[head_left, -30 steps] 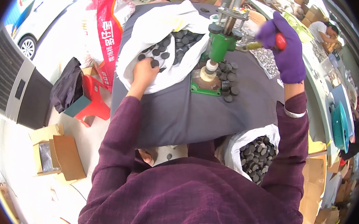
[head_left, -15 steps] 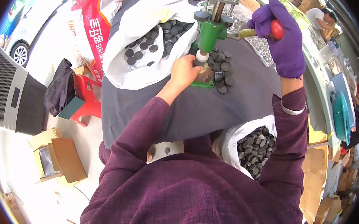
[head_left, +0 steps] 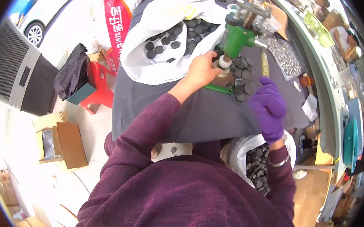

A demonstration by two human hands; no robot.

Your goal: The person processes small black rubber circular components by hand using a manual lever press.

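A green hand press (head_left: 237, 41) stands on the dark cloth of the table. My right hand (head_left: 269, 109), in a purple glove, is closed around the end of the press lever (head_left: 265, 63), which points down toward me; the lever's red knob is hidden in the glove. My bare left hand (head_left: 202, 70) is at the press base (head_left: 219, 88), thumb and fingers curled beside the white press head (head_left: 225, 61). What those fingers hold, if anything, is hidden. Loose dark round discs (head_left: 246, 73) lie right of the base.
A white sack (head_left: 145, 71) with dark discs lies left of the press. Another white sack (head_left: 240, 151) of discs is below the table edge by my right forearm. A clear bag of small shiny parts (head_left: 285, 57) lies at right. A red stool (head_left: 99, 82) stands left.
My right hand has swung the lever from raised at the right down toward me. My left hand stays at the press base. The whole view has shifted, with the press now farther right.
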